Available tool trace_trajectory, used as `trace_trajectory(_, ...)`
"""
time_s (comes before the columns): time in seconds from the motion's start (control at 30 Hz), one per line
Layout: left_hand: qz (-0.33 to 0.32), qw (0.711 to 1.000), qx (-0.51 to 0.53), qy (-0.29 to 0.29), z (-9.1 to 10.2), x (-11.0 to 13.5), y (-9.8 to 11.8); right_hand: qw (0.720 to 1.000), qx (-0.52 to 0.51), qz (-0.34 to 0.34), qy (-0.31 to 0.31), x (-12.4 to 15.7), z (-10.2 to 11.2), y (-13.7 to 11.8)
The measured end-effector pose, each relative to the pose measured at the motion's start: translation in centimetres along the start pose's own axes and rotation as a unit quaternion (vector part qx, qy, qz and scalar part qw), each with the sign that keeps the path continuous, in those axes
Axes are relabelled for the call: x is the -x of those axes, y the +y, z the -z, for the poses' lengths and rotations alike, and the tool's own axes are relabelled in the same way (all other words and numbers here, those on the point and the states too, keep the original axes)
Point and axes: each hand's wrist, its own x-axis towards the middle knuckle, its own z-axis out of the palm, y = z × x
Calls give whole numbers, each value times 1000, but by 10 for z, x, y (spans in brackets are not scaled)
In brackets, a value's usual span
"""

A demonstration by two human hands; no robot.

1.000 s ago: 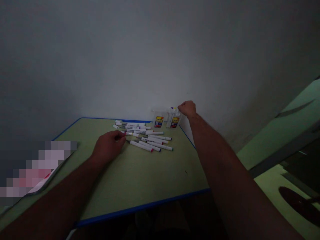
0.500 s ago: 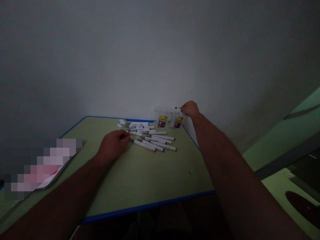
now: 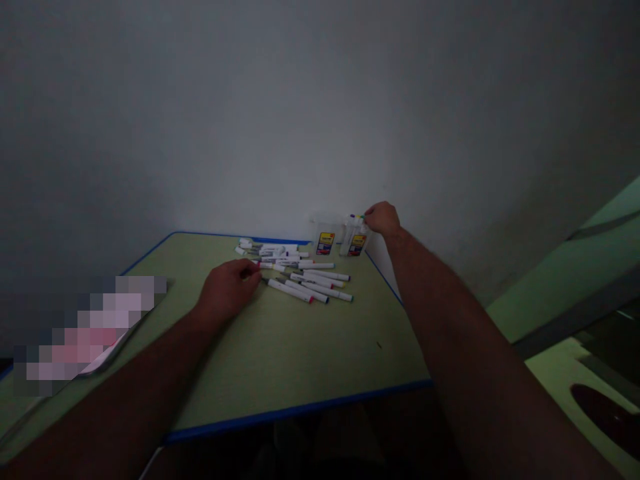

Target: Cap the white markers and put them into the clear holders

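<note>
Clear plastic labelled case stands on our pale-green counter; R hand fingers, nr together, pinch a teal-ended white marker at its top; L hand likewise, a pink-ended white marker. If we push sideways, case cd tip.

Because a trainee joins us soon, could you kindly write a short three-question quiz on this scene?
1. True or false: the right hand is at the top of a clear container that has upright markers in it.

2. Which colour is the edging along the table?
A) red
B) blue
C) yellow

3. Which hand has its fingertips at the loose markers lying on the table?

Key: 1. True. 2. B. 3. The left hand.
</note>
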Motion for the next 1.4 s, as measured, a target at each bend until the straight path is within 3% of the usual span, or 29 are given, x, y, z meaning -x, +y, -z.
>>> trace_trajectory(0.17,-3,1000,1,2,-1,-1,-1,999,19,-24,-21,7,11,-6)
trace_trajectory(0.43,15,1000,0,-5,3,0,2,992,-76,-33,94,28,19,-28)
trace_trajectory(0.57,16,1000,6,8,3,0,4,986,-128,-1,104,55,17,-53)
trace_trajectory(0.77,51,998,10,39,16,-5,-2,979,-190,43,63,114,2,-89)
trace_trajectory(0.93,108,988,22,111,25,-14,-19,973,-211,91,3,155,-16,-97)
trace_trajectory(1.17,189,955,110,199,23,-20,-33,967,-203,153,-32,170,-22,-90)
trace_trajectory(1.4,212,948,134,194,22,-21,-39,965,-159,194,-82,176,-18,-97)
